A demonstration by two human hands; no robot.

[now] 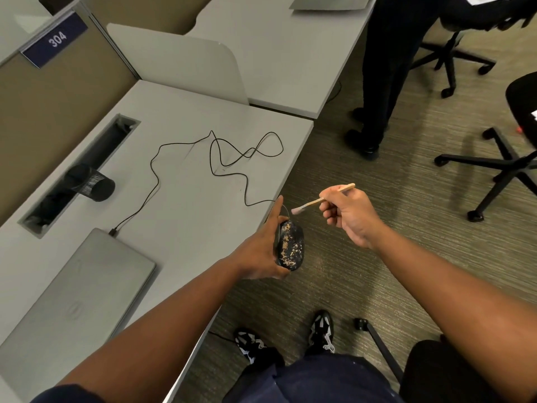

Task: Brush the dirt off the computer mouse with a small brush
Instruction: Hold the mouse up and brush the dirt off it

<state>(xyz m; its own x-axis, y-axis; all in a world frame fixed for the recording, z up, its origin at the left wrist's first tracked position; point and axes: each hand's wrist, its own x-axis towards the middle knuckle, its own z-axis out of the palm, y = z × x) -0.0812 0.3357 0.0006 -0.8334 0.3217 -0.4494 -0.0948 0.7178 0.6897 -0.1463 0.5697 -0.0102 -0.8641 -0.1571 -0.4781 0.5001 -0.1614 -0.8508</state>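
Two hands work off the surface's edge: left hand (261,251) grips the dirt-speckled mouse (289,246), right hand (348,216) pinches the brush (322,201) just above it; short, light strokes should sweep away from the palm.

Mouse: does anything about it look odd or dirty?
Yes. The mouse, held in the left hand beyond the desk edge, has tan dirt patches over its top. The brush in the right hand hovers apart from it.

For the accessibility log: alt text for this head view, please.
A left hand holds a dirt-speckled black mouse past the desk edge, while the right hand poises a small wooden brush just above it. A closed laptop lies on the desk.
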